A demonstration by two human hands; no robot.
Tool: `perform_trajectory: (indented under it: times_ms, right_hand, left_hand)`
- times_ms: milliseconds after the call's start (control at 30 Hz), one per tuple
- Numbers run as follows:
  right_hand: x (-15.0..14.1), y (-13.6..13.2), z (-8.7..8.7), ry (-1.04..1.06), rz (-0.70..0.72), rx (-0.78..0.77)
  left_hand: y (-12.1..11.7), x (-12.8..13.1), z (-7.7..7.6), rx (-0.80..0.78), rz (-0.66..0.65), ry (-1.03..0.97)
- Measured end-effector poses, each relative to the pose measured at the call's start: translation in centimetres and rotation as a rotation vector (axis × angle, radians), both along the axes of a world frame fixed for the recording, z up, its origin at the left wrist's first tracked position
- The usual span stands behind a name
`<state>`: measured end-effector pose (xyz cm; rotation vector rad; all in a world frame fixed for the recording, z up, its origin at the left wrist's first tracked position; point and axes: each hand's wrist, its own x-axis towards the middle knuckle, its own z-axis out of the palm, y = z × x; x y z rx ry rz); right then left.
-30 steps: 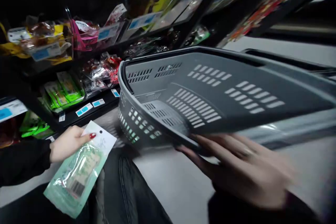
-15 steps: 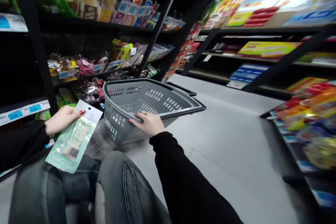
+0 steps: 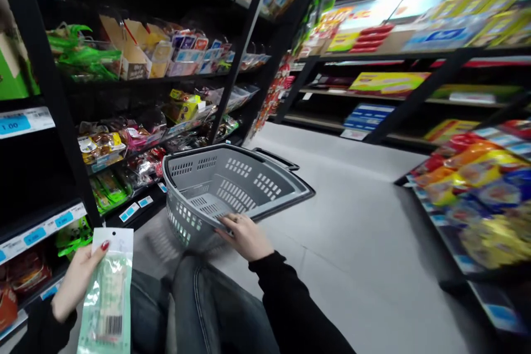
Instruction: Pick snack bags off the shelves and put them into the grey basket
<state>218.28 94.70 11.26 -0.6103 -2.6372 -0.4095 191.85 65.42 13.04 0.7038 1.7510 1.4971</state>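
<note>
A green-and-white snack packet (image 3: pixel 108 298) with a hang hole and a barcode is pinched near its top by my left hand (image 3: pixel 78 274), thumb across the front. It hangs upright over my left leg, its bottom edge at the frame's border. My right hand (image 3: pixel 244 235) is closed on the near rim of a grey plastic shopping basket (image 3: pixel 194 193), with the thumb on the outside. No goods show in the part of the basket that I can see. Its black handle (image 3: pixel 276 159) is folded down over the far side.
Dark shelving (image 3: pixel 50 83) with snack bags and price labels runs along the left. Tilted in view, another rack (image 3: pixel 373 55) stands at the back right. Colourful bags (image 3: pixel 477 177) fill a low display on the right. Pale floor (image 3: pixel 352 232) lies between.
The packet in my left hand has come lower and turned more upright. My view has shifted, so the shelves sit differently. My right hand still grips the basket rim.
</note>
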Motion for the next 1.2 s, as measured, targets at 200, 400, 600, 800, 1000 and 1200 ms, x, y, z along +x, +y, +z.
perform_trajectory:
  times_ms: [200,400,600,800,1000,1200]
  right_hand:
    - [-0.8,0.0,-1.1,-0.016,0.060,0.049]
    - [-1.0,-0.3,-2.6,0.039,0.083,0.145]
    - [-2.9,-3.8,0.2,0.196,-0.017,-0.067]
    - [-7.7,-13.2,2.1,0.490,0.158,-1.213]
    - [-8.8,-16.0,0.2,0.564,-0.029,-1.381]
    - [-9.4,-17.1,-1.0,0.582,-0.028,-0.391]
  left_hand:
    - [2.0,-0.4,0.2,-0.046,0.039,0.038]
    - [5.5,-1.2,1.4,-0.054,0.067,0.059]
    - [7.0,-0.3,2.0,-0.053,0.072,0.103]
    - [8.0,1.9,1.9,0.001,0.064,0.011]
    - [7.9,3.5,0.7,0.132,0.073,-0.095]
    - [5.5,7.7,-1.6,0.136,0.295,0.044]
